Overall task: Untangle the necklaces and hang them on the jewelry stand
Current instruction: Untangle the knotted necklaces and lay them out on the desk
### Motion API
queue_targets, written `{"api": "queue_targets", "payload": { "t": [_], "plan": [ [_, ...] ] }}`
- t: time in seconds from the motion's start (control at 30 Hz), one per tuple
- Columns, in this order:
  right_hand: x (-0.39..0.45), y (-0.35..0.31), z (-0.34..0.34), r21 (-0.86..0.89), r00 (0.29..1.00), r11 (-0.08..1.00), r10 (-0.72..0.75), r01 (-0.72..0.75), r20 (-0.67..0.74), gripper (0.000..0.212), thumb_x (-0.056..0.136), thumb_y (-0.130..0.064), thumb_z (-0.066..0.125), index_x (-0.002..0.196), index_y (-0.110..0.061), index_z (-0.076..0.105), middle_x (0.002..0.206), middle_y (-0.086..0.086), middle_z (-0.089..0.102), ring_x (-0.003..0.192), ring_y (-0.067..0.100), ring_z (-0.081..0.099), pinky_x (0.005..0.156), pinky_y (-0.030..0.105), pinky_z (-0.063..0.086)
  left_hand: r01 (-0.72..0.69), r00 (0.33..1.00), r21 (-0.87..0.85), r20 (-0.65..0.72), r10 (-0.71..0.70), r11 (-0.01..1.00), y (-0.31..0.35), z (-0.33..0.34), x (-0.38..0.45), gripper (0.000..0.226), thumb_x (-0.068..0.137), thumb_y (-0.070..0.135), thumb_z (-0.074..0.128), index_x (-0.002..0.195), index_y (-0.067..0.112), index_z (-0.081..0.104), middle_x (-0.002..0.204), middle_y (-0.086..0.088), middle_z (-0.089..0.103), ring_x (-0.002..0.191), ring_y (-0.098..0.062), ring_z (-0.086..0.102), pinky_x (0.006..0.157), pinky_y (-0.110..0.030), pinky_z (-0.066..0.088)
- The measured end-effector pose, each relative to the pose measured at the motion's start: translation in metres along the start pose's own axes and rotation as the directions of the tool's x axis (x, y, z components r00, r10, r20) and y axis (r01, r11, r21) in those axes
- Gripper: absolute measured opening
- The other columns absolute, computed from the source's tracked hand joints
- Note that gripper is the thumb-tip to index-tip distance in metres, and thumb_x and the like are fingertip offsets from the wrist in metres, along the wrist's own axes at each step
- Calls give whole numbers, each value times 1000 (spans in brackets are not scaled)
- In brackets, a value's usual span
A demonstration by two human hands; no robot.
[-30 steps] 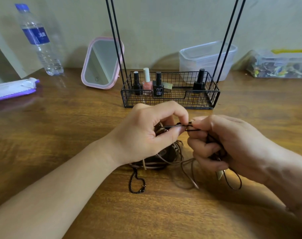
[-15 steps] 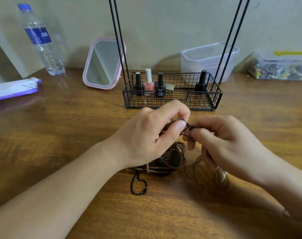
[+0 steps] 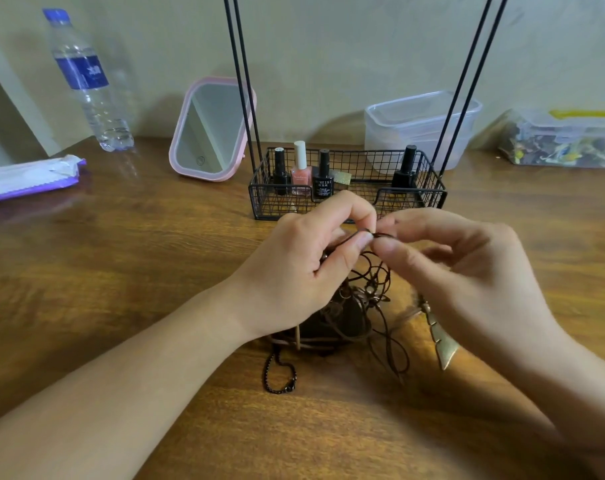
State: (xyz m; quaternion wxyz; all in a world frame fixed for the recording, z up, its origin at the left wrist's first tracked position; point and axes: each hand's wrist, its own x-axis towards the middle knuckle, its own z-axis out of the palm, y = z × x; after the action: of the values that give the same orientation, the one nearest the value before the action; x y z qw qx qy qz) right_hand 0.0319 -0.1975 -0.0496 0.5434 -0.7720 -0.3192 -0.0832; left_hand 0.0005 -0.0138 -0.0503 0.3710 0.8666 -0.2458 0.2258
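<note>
- Wooden desk (image 3: 128, 271) runs back to a plain pale wall.
- Near the middle, both hands meet over a tangle of necklaces (image 3: 346, 317) lying on the desk.
- Left hand (image 3: 304, 268): thumb and forefinger pinch a dark brown cord (image 3: 370, 271) at a small knot, the other fingers curled.
- Right hand (image 3: 467, 271): thumb and forefinger pinch the same cord just beside the left grip, fingertips almost touching; the other fingers are loosely bent.
- From the pinch the cord drops in loops into the tangle below.
- A black bead chain (image 3: 280, 375) trails out of the pile toward the near side.
- A brass, pointed pendant (image 3: 441, 341) lies on the desk under the right hand, at the right of the pile.
- Just beyond the hands stands the stand (image 3: 346, 188): a black wire basket with thin black rods rising out of view at each end.
- Four polish bottles (image 3: 301, 171) stand upright in the basket, three at the left, one at the right.
- Far left: a water bottle (image 3: 86, 84), a purple-edged packet (image 3: 31, 178).
- A pink mirror (image 3: 207, 129) leans left of the stand.
- Two clear tubs (image 3: 422, 126) sit far right by the wall.
</note>
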Motion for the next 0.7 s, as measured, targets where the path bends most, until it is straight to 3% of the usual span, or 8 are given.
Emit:
{"api": "queue_targets", "payload": {
  "t": [0.07,0.13,0.2,0.27,0.43,0.53,0.6,0.7],
  "plan": [
    [5,1,-9,258,977,952,124,-167,176,31,77,-43,75,73,-12,73,94,-3,72,85,12,62,81,36,45,-6,1000,51,16,5,999,-2,0,0,5,101,14,51,102,10,53,51,-2,46,43,-18,39,43,-34,31],
    [8,1,-19,310,949,924,135,-225,286,59,62,-61,77,73,-4,69,99,5,69,93,17,60,90,38,39,7,1000,62,28,-9,998,-4,-2,0,2,100,10,52,101,8,53,51,2,43,43,-15,37,44,-25,27],
    [11,-2,-25,313,936,923,112,-223,335,55,54,-68,78,66,-15,69,98,-1,66,97,16,60,89,35,38,30,999,53,31,-31,998,-5,-3,1,2,100,9,51,101,10,53,52,5,40,44,-13,34,46,-20,23],
    [12,-2,-30,315,928,924,94,-216,360,49,57,-67,77,64,-19,70,95,-3,63,93,14,55,83,36,35,33,999,41,35,-35,999,-5,-2,1,2,101,10,52,102,11,53,52,6,42,43,-13,34,45,-20,23],
    [13,0,-30,411,951,882,115,-232,288,34,71,-50,77,72,-16,73,76,19,52,66,21,38,62,31,30,69,997,-166,52,-61,984,-2,0,0,12,98,26,56,108,27,47,60,-13,58,49,-30,47,50,-44,41],
    [13,-4,-27,454,945,839,192,-298,265,23,77,-36,66,68,-15,70,75,34,45,55,17,42,51,24,34,39,998,-234,58,-27,971,-1,-2,-1,21,95,27,58,110,27,44,52,0,44,44,-17,37,48,-31,34],
    [14,-4,-27,469,937,819,225,-331,268,23,77,-35,62,65,-17,69,78,28,52,51,15,46,47,21,37,-18,998,-200,53,29,980,0,-3,-1,24,94,24,60,112,23,44,50,-2,41,45,-12,37,50,-23,35],
    [14,-3,-25,472,938,819,213,-325,274,22,77,-35,62,65,-19,69,74,20,59,50,15,51,46,20,39,-112,991,-95,62,118,989,1,-6,0,13,95,18,62,105,15,54,53,-6,45,48,-16,43,49,-25,39]
  ]
}}
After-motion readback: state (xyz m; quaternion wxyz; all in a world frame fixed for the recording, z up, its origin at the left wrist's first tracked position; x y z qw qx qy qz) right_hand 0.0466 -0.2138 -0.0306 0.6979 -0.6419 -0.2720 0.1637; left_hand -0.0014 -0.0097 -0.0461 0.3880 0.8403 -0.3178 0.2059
